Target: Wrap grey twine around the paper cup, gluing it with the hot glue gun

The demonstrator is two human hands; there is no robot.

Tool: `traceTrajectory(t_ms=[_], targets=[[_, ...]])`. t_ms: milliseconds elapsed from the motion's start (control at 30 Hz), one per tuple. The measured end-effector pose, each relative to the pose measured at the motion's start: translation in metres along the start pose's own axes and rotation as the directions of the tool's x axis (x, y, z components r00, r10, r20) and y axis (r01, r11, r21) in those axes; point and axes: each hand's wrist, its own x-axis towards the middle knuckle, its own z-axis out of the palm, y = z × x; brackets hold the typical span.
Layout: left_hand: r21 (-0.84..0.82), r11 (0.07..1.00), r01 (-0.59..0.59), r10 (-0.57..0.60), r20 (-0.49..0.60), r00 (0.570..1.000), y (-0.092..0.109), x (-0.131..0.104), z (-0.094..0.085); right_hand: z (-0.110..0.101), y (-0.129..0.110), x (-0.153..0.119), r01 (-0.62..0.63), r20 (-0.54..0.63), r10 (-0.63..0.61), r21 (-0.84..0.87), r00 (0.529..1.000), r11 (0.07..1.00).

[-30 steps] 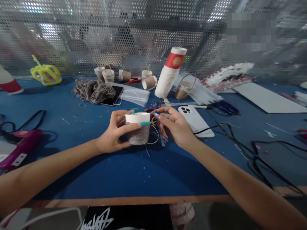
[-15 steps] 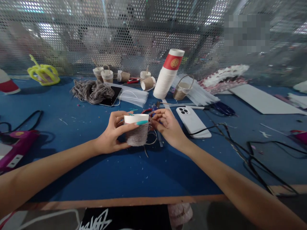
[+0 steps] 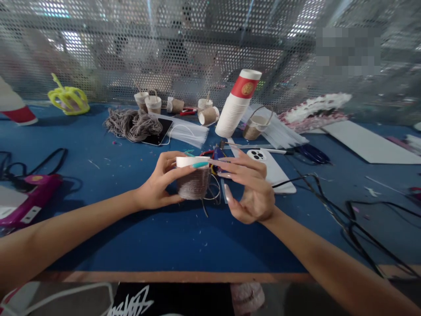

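Observation:
A white paper cup [image 3: 194, 182], its sides wound with grey-brown cord and its white rim bare, is held upright just over the table. My left hand [image 3: 161, 180] grips it from the left, one teal-nailed finger lying across the front below the rim. Just right of the cup, my right hand [image 3: 250, 186] is open, fingers stretched toward it and apart, holding nothing I can see. A loose loop of cord [image 3: 215, 191] lies beside the cup. Behind the hands, pliers with blue and red handles [image 3: 217, 153] are partly hidden.
Behind stand a leaning paper cup stack [image 3: 232, 112], a grey cord bundle [image 3: 131, 125], several small wrapped cups and clear glue sticks [image 3: 189, 134]. A white phone [image 3: 274, 171] and black cables [image 3: 319, 193] lie right. A magenta glue gun [image 3: 36, 197] is at left.
My right hand has come away from the cup's right side, turned and opened its fingers. My left hand keeps its hold on the cup. The whole view has shifted slightly.

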Motion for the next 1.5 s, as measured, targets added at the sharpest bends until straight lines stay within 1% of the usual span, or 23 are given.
traceTrajectory(t_ms=[67,133,167,233,367,433,533,667,733,800,933,1067,1133,1200,1300,1367,1500], targets=[[0.007,1.0,0.001,-0.001,-0.006,1.0,0.0,0.0,0.0,0.001,0.0,-0.001,0.029,-0.045,-0.029,0.0,0.999,1.0],[0.0,1.0,-0.003,0.003,-0.019,1.0,0.0,0.0,0.001,0.001,0.001,-0.002,0.024,-0.088,-0.024,0.0,0.996,1.0],[-0.004,1.0,-0.006,0.006,-0.024,1.0,-0.001,-0.001,0.002,0.001,0.001,-0.003,0.026,-0.091,-0.026,-0.003,0.996,1.0],[-0.007,1.0,-0.006,0.006,-0.028,1.0,-0.002,-0.002,0.002,-0.001,0.001,-0.004,0.044,-0.065,-0.046,-0.033,0.997,0.999],[0.008,1.0,0.004,-0.004,-0.014,1.0,-0.002,-0.003,0.001,-0.004,-0.001,-0.007,0.13,0.051,-0.125,-0.104,0.991,0.986],[0.007,1.0,-0.016,0.016,-0.005,1.0,-0.003,-0.002,0.0,-0.004,-0.001,-0.009,0.153,0.068,-0.147,-0.103,0.987,0.983],[0.013,1.0,-0.027,0.027,0.0,1.0,-0.003,-0.001,-0.002,-0.005,0.0,-0.013,0.114,0.075,-0.107,-0.101,0.991,0.988],[0.021,1.0,0.006,-0.006,-0.008,1.0,-0.001,0.0,0.0,-0.008,0.0,-0.015,-0.033,0.153,0.039,-0.042,0.987,0.999],[0.013,1.0,0.007,-0.007,-0.007,1.0,-0.001,-0.001,0.0,-0.008,0.0,-0.015,-0.065,0.164,0.065,-0.002,0.984,0.998],[0.01,1.0,0.005,-0.005,-0.004,1.0,-0.001,-0.001,0.0,-0.007,0.0,-0.016,-0.053,0.14,0.053,-0.003,0.989,0.999],[0.069,0.997,0.025,-0.025,-0.001,1.0,0.0,-0.001,-0.003,-0.004,0.002,-0.016,-0.018,0.095,0.027,-0.094,0.995,0.995],[0.095,0.995,0.005,-0.005,0.001,1.0,0.0,-0.001,-0.004,-0.003,-0.002,-0.01,0.034,0.143,-0.021,-0.085,0.989,0.996],[0.079,0.996,0.029,-0.029,0.001,1.0,-0.001,-0.003,-0.003,-0.004,-0.004,-0.006,0.046,0.161,-0.036,-0.059,0.986,0.997],[0.044,0.997,0.062,-0.062,0.001,0.998,-0.003,-0.005,-0.002,-0.004,-0.005,-0.005,0.049,0.153,-0.043,-0.033,0.987,0.998],[0.017,0.997,0.078,-0.078,0.007,0.997,-0.003,-0.007,-0.002,-0.004,-0.005,-0.006,0.031,0.096,-0.031,0.007,0.995,1.0],[0.037,0.995,0.095,-0.096,0.013,0.995,-0.002,-0.007,-0.003,-0.003,-0.005,-0.008,-0.012,0.076,0.009,0.033,0.997,0.999],[0.051,0.99,0.132,-0.132,-0.006,0.991,0.0,-0.006,-0.002,0.0,-0.007,-0.012,-0.133,0.117,0.119,0.115,0.986,0.984]])
